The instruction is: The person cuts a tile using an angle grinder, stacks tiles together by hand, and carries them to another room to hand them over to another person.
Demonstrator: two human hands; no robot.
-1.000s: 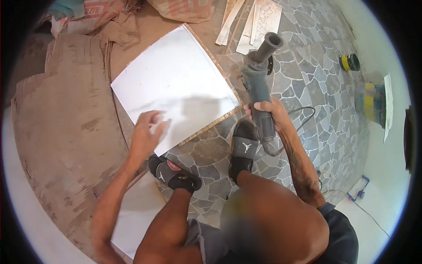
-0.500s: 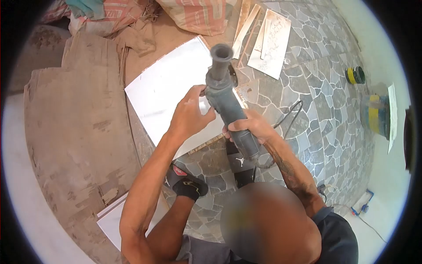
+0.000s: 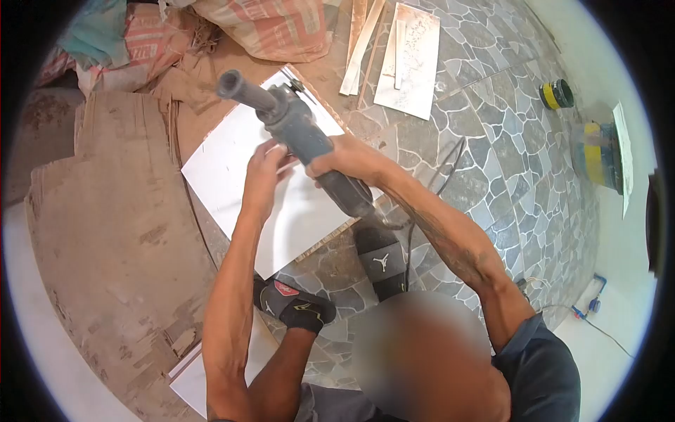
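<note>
A dark angle grinder is held at a slant above a white board, its side handle pointing to the upper left. My right hand is wrapped around the grinder's body. Beside the grinder's left edge is my left hand, fingers bent and a little apart, with the fingertips partly behind the tool. I cannot tell whether they touch it. The grinder's disc shows only edge-on at its head. A cord trails from the rear end.
A large worn brown sheet lies at the left. Printed sacks sit at the back. Board offcuts rest on the stone-patterned floor. Buckets stand by the right wall. My sandalled foot is near the board.
The grinder has moved left and tilted further, so its side handle now points to the upper left. Both hands have shifted left; my right hand stays on the grinder.
</note>
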